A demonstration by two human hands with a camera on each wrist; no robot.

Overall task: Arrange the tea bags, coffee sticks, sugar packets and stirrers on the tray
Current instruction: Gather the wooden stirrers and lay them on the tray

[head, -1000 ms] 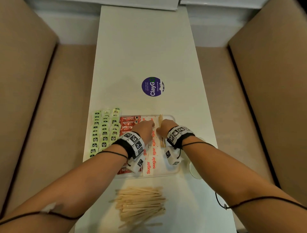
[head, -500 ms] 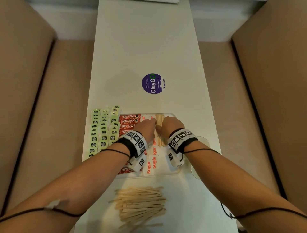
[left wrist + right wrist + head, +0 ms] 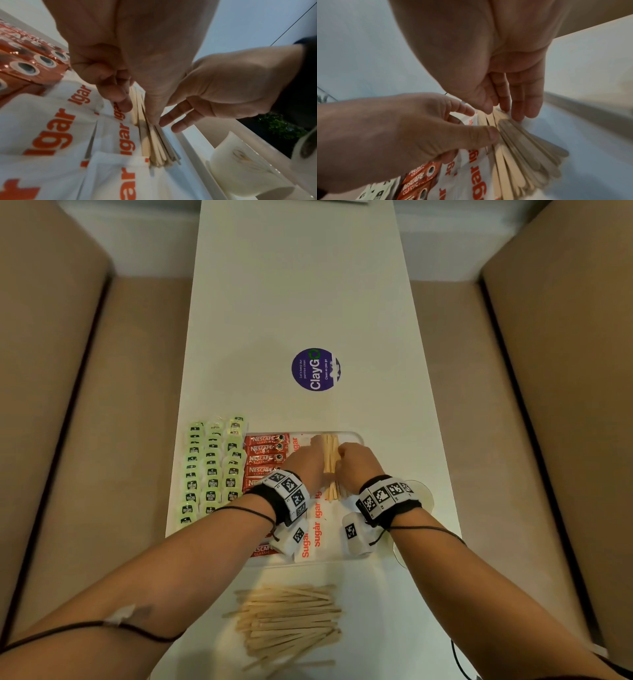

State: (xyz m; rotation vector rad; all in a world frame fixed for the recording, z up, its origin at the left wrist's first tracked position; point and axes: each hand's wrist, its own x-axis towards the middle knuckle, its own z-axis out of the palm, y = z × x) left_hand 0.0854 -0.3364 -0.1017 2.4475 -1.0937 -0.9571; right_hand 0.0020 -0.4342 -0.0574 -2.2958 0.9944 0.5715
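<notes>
A white tray (image 3: 356, 436) holds red coffee sticks (image 3: 263, 453), white sugar packets (image 3: 317, 529) and a bundle of wooden stirrers (image 3: 330, 463) lying lengthwise. Both hands flank that bundle. My left hand (image 3: 308, 463) has curled fingers on the bundle's left side and its thumb (image 3: 488, 134) presses on top, pinching the stirrers (image 3: 154, 146). My right hand (image 3: 354, 460) lays straight fingers (image 3: 520, 108) against the bundle's right side. Green tea bags (image 3: 212, 470) lie in rows on the table left of the tray. A loose pile of stirrers (image 3: 291, 621) sits near the front edge.
The narrow white table (image 3: 301, 285) runs between two beige seats and carries a purple round sticker (image 3: 315, 369) beyond the tray. A pale cup (image 3: 240, 162) lies just outside the tray's right rim. A black cable (image 3: 459, 659) hangs at the table's near right.
Both hands have closed in on the tray's stirrer bundle from either side, and the stirrers now lie tighter together. The loose pile and the other packets have not moved.
</notes>
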